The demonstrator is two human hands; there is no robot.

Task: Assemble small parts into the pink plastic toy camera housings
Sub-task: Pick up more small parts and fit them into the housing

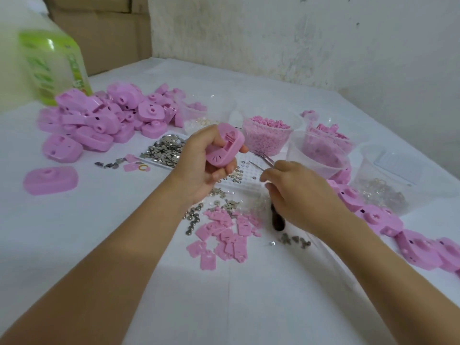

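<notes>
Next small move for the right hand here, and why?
Likely ease the tweezers in the right hand into the pink housing: the left hand holds it raised, open side toward the tips, which are close beside it. Whether they carry a part is unclear.

Place: a small hand-assembly workshop.
Worktop: a white-covered table (99, 257) heaped with pink housings (94, 120) and loose metal bits (164, 148).
Storage: clear tubs (263, 145) of pink pellets (270, 122).
Backdrop: stacked cardboard boxes (104, 33), bare stained wall (298, 33).

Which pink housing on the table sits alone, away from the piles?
The lone housing at the near left, lying flat by itself in front of the big left pile; the rest are heaped together.
</notes>
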